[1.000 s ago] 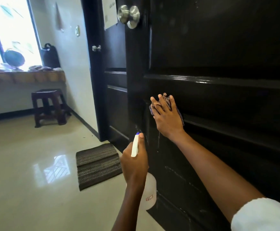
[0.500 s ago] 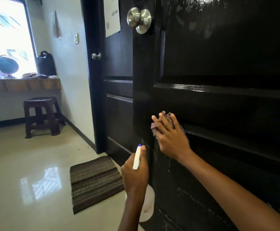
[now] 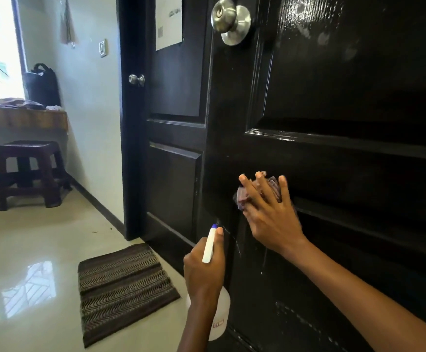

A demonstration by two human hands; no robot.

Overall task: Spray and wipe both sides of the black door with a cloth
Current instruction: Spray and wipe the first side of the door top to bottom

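The glossy black door [image 3: 346, 102] fills the right of the view, open towards me, with a silver knob [image 3: 229, 20] at its top edge and wet streaks on its upper panel. My right hand [image 3: 270, 217] presses a crumpled purple cloth [image 3: 245, 196] flat against the door's middle rail, fingers spread over it. Lower down, my left hand [image 3: 204, 273] grips a white spray bottle [image 3: 219, 318] by its neck, the blue-tipped nozzle pointing up at the door's edge. Thin drip marks run down the lower panel.
A second black door [image 3: 174, 174] with a small knob and a paper sheet stands behind. On the shiny tiled floor lies a striped brown mat [image 3: 123, 288]. A dark stool [image 3: 29, 171] sits under a window ledge at the left, with a black bag on it.
My view has tilted upward, so the knob and the wet upper panel show more. The right hand with the cloth has slid slightly rightward on the rail. The left hand still grips the bottle.
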